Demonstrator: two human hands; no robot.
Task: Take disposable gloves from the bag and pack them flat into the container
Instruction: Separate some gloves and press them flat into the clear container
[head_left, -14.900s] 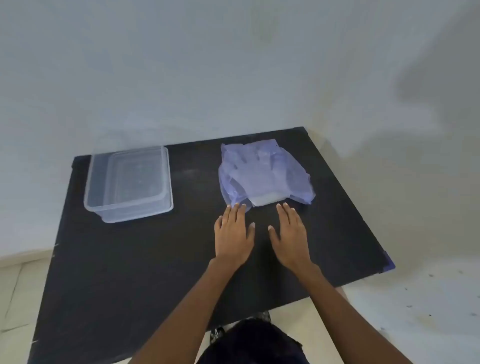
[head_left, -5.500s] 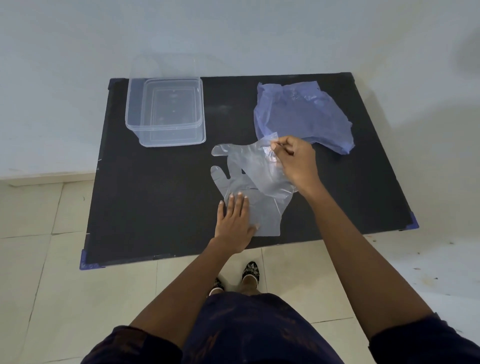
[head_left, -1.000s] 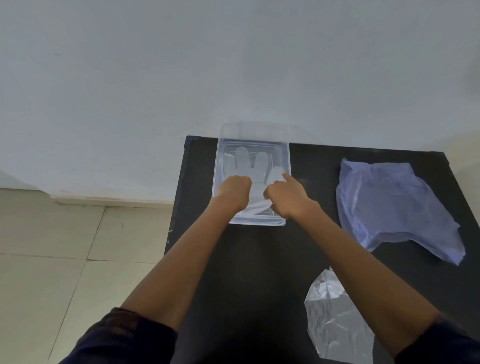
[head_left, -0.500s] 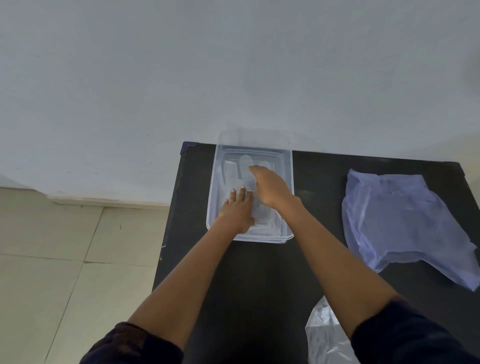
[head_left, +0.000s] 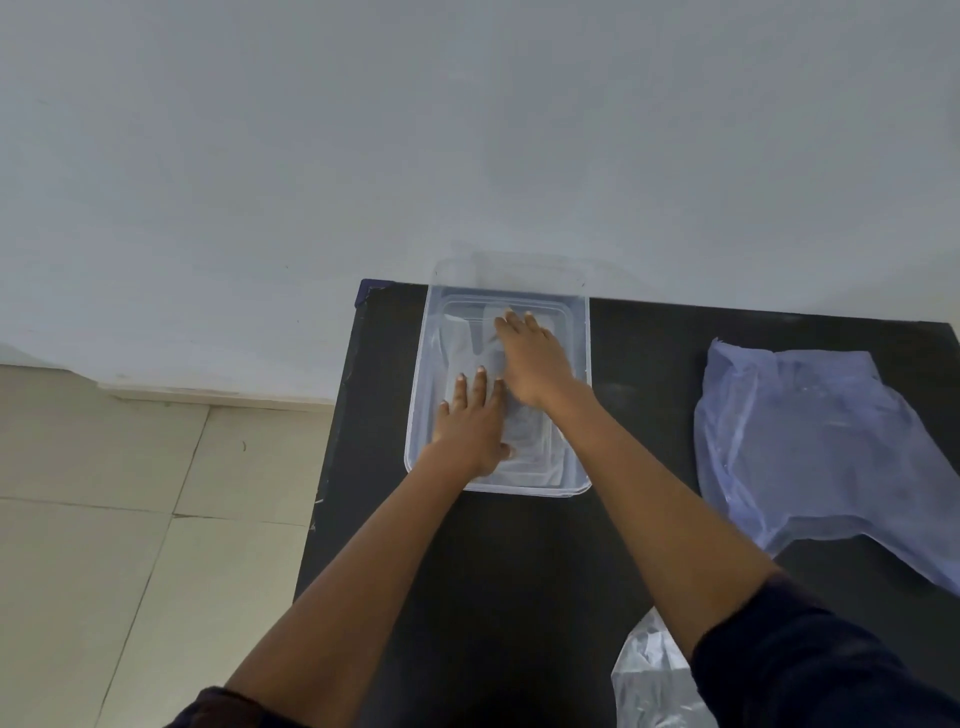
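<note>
A clear rectangular plastic container (head_left: 422, 395) stands at the far left of the black table (head_left: 519, 561), against the wall. A thin clear glove (head_left: 460, 343) lies flat on its floor, mostly covered by my hands. My left hand (head_left: 470, 423) rests palm down on the glove's near part, fingers spread. My right hand (head_left: 530, 358) lies flat on the glove's far part, fingertips close to the back wall. The bluish plastic bag (head_left: 810, 441) lies crumpled on the table to the right. Another clear glove (head_left: 649, 680) lies at the near edge, partly under my right sleeve.
A plain wall rises directly behind the table. The table's left edge (head_left: 332, 457) drops to a tiled floor. Bare black tabletop shows between the container and the bag.
Both hands went from curled over the glove to flat on it. My right hand slid farther toward the container's back wall; my left hand stays near the front.
</note>
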